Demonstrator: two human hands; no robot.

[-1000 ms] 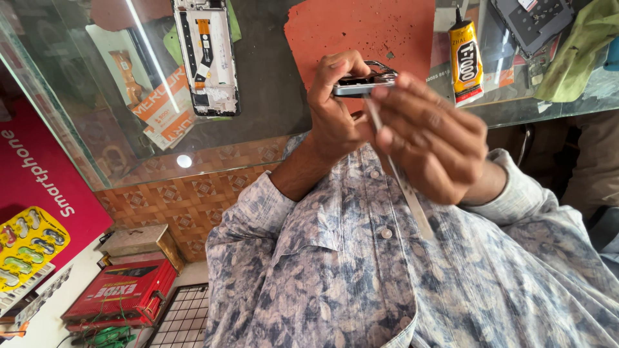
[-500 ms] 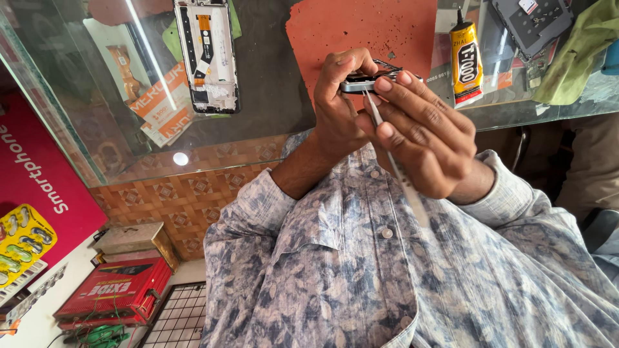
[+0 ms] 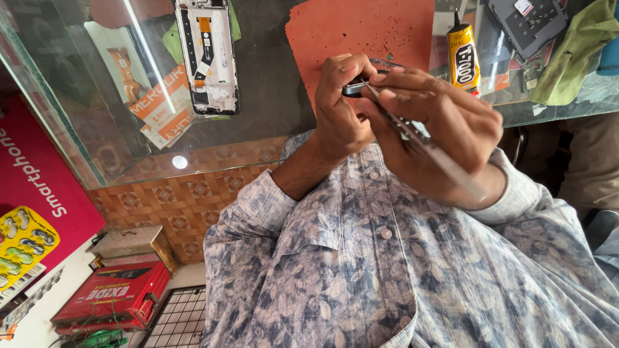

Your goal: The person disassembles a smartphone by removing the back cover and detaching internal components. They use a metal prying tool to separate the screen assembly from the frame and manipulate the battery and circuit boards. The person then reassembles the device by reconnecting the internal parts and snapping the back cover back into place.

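Left hand [image 3: 342, 106] pinches small part [image 3: 354, 88]; right hand [image 3: 438, 125] pinches tweezers [image 3: 425, 145]; glue tube [image 3: 463, 59] beside.

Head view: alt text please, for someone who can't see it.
Left hand grips a small dark part while the right hand works metal tweezers at it, above a glass counter with an opened phone and glue tube.

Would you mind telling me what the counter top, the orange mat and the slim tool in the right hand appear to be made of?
Counter top: glass, glossy; it mirrors a light strip and shows papers beneath.
Orange mat: probably rubber or silicone, matte and speckled.
Slim tool in the right hand: likely metal, a pale, smooth sheen, though blurred.
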